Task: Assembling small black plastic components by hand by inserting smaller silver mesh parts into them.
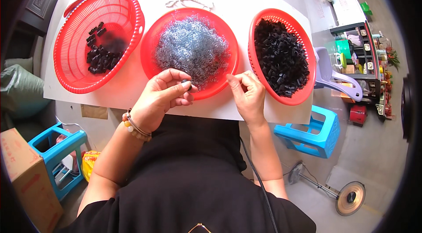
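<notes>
My left hand (160,94) is raised over the near rim of the middle red tray (146,57), pinching a small black plastic piece (186,84) between thumb and fingers. To its right, my right hand (249,96) has thumb and forefinger pressed together beside the same rim; whatever is between them is too small to make out. A heap of tiny shiny metal parts (189,44), possibly springs, fills the middle tray. Many loose black plastic pieces (281,57) fill the right red basket (252,48). In the left red basket (72,52) lies a smaller pile of black pieces (103,59).
All three containers stand on a white table (211,109). A light purple scoop-like handle (340,79) juts out past the right basket. Blue stools (314,132) (61,158) flank me, with a cardboard box (28,176) at left. A string (189,2) lies behind the tray.
</notes>
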Motion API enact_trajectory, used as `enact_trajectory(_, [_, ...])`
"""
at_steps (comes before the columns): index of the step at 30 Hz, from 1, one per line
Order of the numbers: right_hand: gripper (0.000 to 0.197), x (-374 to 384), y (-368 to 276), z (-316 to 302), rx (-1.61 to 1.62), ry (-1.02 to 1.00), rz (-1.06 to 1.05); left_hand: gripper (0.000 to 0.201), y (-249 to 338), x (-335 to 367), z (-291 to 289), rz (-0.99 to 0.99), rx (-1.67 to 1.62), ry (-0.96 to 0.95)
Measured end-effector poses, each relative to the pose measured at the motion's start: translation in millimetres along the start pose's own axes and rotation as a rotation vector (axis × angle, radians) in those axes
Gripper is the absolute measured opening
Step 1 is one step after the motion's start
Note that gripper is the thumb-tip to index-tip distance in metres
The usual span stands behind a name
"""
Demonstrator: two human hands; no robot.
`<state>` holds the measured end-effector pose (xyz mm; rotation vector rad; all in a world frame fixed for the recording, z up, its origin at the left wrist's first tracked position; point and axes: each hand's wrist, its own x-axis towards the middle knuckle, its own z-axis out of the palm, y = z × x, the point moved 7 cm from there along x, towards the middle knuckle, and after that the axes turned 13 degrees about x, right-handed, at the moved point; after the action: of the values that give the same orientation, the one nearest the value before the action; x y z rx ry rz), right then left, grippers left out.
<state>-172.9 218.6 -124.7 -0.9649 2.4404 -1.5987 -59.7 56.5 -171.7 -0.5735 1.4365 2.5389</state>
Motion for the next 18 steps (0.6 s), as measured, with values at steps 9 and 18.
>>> enact_trajectory(9, [0.007,5,-3,18,-0.387,-0.031,-0.006,0.015,0,-1,-1,0.005,0.000,0.012])
enact_trajectory(18, [0.010,20,0,36,-0.619,-0.195,0.018,0.017,1,-2,0,0.017,0.007,0.003])
